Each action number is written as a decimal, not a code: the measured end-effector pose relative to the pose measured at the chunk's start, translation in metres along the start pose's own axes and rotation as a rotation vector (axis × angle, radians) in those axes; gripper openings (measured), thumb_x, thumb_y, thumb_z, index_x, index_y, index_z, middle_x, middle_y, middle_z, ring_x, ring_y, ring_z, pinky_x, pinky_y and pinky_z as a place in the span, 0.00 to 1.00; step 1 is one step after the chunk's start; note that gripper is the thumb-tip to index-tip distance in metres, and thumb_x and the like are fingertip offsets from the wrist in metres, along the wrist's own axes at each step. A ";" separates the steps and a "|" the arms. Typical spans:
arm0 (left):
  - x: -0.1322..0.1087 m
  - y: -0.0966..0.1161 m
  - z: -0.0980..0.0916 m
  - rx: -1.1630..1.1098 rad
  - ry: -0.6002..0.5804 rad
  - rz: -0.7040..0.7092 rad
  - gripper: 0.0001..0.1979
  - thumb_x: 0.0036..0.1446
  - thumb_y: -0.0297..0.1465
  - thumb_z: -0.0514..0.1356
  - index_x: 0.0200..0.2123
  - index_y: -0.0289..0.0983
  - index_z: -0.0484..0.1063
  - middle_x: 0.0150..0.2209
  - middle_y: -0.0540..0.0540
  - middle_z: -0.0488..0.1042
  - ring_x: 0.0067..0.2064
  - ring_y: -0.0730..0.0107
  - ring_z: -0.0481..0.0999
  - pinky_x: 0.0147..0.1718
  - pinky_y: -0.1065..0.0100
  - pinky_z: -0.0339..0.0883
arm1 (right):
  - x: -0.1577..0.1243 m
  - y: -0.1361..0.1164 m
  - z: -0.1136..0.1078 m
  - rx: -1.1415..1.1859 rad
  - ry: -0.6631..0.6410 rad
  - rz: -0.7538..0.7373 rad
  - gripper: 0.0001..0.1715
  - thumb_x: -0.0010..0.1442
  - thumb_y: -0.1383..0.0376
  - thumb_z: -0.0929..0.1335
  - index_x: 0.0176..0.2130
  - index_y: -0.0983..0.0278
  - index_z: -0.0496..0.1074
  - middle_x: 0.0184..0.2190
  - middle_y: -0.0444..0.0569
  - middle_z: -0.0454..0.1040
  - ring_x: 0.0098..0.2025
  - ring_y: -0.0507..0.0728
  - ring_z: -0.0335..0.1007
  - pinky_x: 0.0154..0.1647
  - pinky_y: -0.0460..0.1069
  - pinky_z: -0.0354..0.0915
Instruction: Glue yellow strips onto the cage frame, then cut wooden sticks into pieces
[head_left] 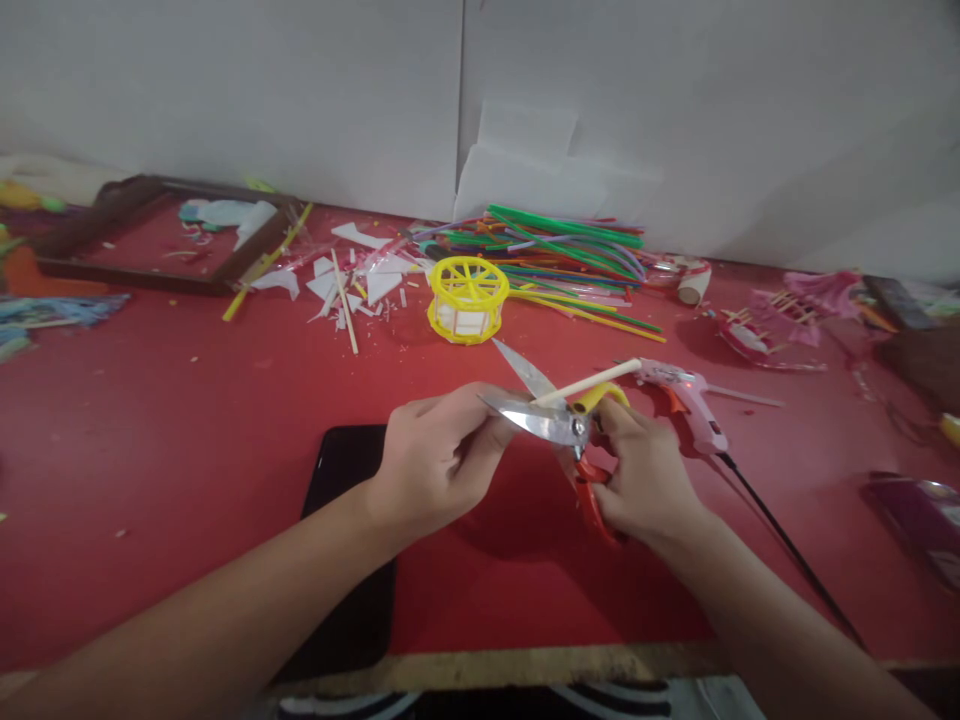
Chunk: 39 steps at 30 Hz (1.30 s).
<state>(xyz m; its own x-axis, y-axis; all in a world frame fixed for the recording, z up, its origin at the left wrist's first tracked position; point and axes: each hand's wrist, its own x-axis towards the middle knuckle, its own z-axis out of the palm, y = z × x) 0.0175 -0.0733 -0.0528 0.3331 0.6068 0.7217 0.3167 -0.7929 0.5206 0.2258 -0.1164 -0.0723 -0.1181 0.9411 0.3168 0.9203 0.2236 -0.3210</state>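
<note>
My right hand (646,478) grips scissors (551,420) with one red and one yellow handle. Their blades stand apart, with a pale thin stick (600,380) lying between them near the pivot. My left hand (439,455) is closed, pinching the stick's near end, which the fingers and a blade partly hide. The stick slants up to the right, its far tip in front of the pink hot glue gun (694,400). Beyond the blades sits a small yellow and white round wheel-topped model (466,300) on the red table.
Behind the model lie coloured sticks (570,245) and white paper scraps (384,282). A dark frame (225,275) stands at the left back. A black phone (349,590) lies under my left arm. A pink model ship (787,315) and the glue gun's cord (795,550) are on the right.
</note>
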 end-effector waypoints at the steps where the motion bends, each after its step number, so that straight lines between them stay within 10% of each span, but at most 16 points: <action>1: 0.000 -0.001 0.000 0.006 0.004 0.002 0.05 0.57 0.22 0.59 0.33 0.36 0.73 0.28 0.50 0.80 0.25 0.78 0.77 0.26 0.80 0.69 | 0.000 0.000 0.000 -0.001 -0.002 -0.002 0.14 0.44 0.61 0.67 0.26 0.59 0.54 0.19 0.41 0.61 0.20 0.51 0.54 0.21 0.47 0.50; 17: 0.002 -0.005 0.002 0.058 0.020 -0.193 0.04 0.60 0.25 0.57 0.34 0.37 0.71 0.26 0.52 0.78 0.25 0.76 0.76 0.24 0.77 0.67 | 0.005 -0.007 0.002 0.066 0.104 -0.007 0.29 0.53 0.44 0.67 0.43 0.64 0.64 0.32 0.51 0.71 0.32 0.58 0.70 0.31 0.51 0.65; 25: 0.011 -0.021 -0.007 0.168 0.309 -0.275 0.03 0.63 0.29 0.57 0.35 0.39 0.67 0.28 0.52 0.76 0.20 0.80 0.67 0.17 0.74 0.57 | 0.009 0.002 0.008 0.127 -0.005 0.206 0.29 0.50 0.44 0.70 0.41 0.62 0.66 0.30 0.49 0.73 0.31 0.58 0.72 0.29 0.50 0.64; 30: 0.005 -0.026 -0.001 0.217 0.199 -0.088 0.01 0.60 0.26 0.59 0.36 0.37 0.70 0.28 0.51 0.76 0.23 0.78 0.69 0.21 0.74 0.62 | 0.011 0.009 0.014 0.169 0.053 0.434 0.38 0.45 0.48 0.72 0.48 0.63 0.59 0.27 0.44 0.72 0.26 0.57 0.71 0.26 0.49 0.62; 39: 0.001 -0.031 0.004 0.252 -0.068 0.169 0.04 0.59 0.25 0.61 0.38 0.36 0.74 0.35 0.46 0.79 0.36 0.69 0.76 0.39 0.66 0.70 | 0.006 0.009 0.020 -0.020 0.078 0.391 0.31 0.55 0.61 0.64 0.56 0.69 0.56 0.44 0.62 0.75 0.43 0.68 0.74 0.41 0.59 0.67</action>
<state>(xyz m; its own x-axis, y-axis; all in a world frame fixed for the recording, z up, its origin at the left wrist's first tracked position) 0.0112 -0.0481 -0.0697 0.4559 0.4768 0.7515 0.4594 -0.8493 0.2602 0.2263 -0.1035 -0.0910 0.2703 0.9320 0.2416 0.8974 -0.1531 -0.4138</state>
